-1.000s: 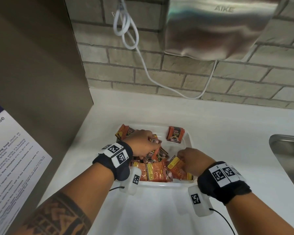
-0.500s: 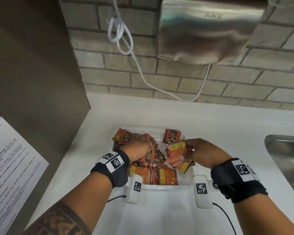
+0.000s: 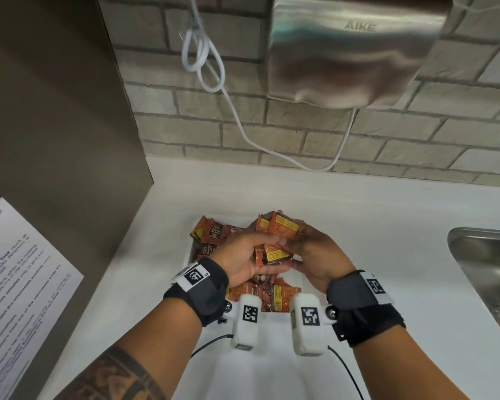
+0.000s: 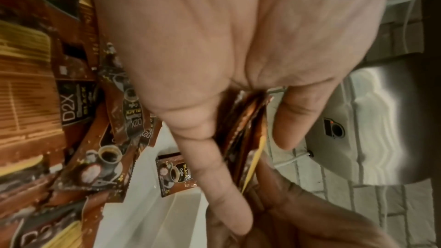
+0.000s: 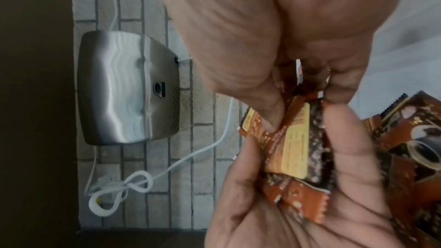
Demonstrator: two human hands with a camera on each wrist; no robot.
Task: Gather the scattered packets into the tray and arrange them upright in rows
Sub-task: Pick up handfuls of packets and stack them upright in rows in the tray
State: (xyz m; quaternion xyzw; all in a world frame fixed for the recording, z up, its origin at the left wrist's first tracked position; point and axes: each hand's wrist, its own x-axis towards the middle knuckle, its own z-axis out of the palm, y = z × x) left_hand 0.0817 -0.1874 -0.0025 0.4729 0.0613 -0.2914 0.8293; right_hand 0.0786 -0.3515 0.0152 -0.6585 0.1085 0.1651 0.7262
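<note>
Several orange-brown coffee packets (image 3: 280, 230) form a bundle that both hands hold together above the white tray (image 3: 191, 251). My left hand (image 3: 253, 255) grips the bundle from the left, and in the left wrist view its fingers (image 4: 210, 167) clasp the packets' edges (image 4: 243, 120). My right hand (image 3: 315, 255) grips the bundle from the right, pinching the packets (image 5: 293, 139) between thumb and fingers. More packets (image 3: 211, 235) lie loose in the tray's far left, others (image 3: 277, 297) lie at its near edge, and one (image 4: 174, 173) lies flat on the tray floor.
The tray sits on a white counter (image 3: 373, 226). A steel sink (image 3: 488, 272) is at the right. A steel hand dryer (image 3: 352, 47) and its white cable (image 3: 202, 62) hang on the brick wall behind. A brown panel (image 3: 55, 111) with a paper notice (image 3: 20, 284) bounds the left.
Both hands have risen out of the tray and come together. The right hand lifted packets from the tray's near right and joined them to those in the left hand.
</note>
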